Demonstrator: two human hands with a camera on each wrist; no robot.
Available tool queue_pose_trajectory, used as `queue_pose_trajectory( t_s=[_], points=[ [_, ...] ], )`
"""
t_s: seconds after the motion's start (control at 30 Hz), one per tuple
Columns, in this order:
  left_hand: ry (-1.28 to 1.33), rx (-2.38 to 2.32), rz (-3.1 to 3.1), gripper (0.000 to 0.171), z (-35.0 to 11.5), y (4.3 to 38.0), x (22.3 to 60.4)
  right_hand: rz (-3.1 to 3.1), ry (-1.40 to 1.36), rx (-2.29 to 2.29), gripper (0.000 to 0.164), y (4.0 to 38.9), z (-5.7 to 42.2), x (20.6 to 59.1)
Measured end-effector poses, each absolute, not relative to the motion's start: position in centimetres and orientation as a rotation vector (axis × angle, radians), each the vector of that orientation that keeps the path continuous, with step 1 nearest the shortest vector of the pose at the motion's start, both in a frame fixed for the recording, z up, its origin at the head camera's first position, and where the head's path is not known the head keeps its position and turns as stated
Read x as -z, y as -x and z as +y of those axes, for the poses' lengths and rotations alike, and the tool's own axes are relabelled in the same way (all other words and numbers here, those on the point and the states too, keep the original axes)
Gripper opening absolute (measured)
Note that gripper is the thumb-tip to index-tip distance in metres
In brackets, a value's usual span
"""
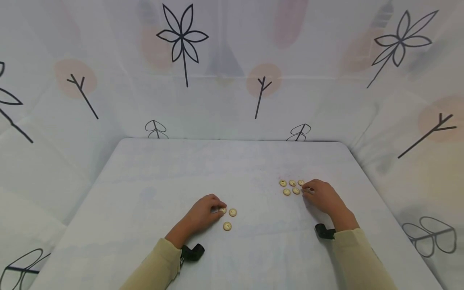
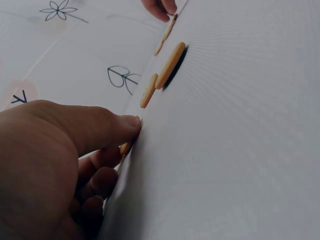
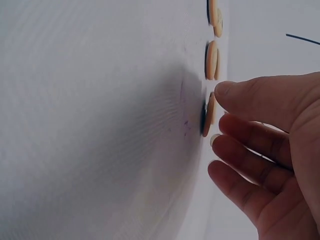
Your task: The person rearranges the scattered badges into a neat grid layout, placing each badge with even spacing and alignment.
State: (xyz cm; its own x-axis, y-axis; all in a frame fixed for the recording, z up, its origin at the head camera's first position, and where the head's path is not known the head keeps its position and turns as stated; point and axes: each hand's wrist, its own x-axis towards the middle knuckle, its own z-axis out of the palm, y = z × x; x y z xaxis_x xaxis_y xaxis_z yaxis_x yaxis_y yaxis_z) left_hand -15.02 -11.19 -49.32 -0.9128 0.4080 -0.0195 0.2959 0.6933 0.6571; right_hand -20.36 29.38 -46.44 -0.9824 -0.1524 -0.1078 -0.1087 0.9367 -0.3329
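Small round beige wooden buttons lie on a white-covered table. With thumb and fingers, my left hand [image 1: 203, 211] pinches one button [image 1: 223, 210] at the tabletop; in the left wrist view the thumb partly covers that button [image 2: 126, 148]. Just to its right lie two more buttons, one [image 1: 233, 212] level with it and one [image 1: 227, 226] nearer me. Farther right, my right hand [image 1: 324, 197] has its thumb and curled fingers at the edge of a slightly tilted button [image 3: 209, 116]. Beside this hand several buttons [image 1: 286, 192] lie in two short rows.
The white tabletop [image 1: 163, 169] ends at a patterned cloth wall [image 1: 224, 108] behind and at both sides. Dark wrist-camera mounts [image 1: 193, 252] sit under both sleeves, close to the table surface.
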Motion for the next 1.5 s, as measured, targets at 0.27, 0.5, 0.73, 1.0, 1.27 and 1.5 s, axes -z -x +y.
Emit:
queue_pose_trajectory(
  t_s=[0.27, 0.5, 0.73, 1.0, 1.27, 1.5],
  points=[
    [-0.596, -1.02, 2.738, 0.022, -11.2, 15.1, 49.3, 2.949, 0.185, 0.509, 0.025, 19.9, 28.6, 45.9],
    [-0.601, -1.025, 2.739, 0.022, -11.1, 15.1, 49.3, 2.954, 0.21, 0.527, 0.026, 19.3, 27.6, 45.5],
    [-0.599, -1.014, 2.75, 0.021, -11.2, 15.1, 49.4, 2.948, 0.244, 0.555, 0.028, 19.0, 26.2, 45.0],
    [-0.605, -1.032, 2.745, 0.022, -11.2, 15.1, 49.5, 2.981, 0.357, 0.598, 0.025, 18.5, 24.2, 44.5],
    [-0.594, -1.023, 2.741, 0.021, -11.1, 15.1, 49.3, 3.009, 0.531, 0.605, 0.023, 18.3, 22.5, 44.6],
    [-0.581, -1.023, 2.739, 0.021, -11.0, 15.0, 49.2, 2.977, 0.605, 0.592, 0.022, 18.0, 20.9, 44.4]
  ],
)
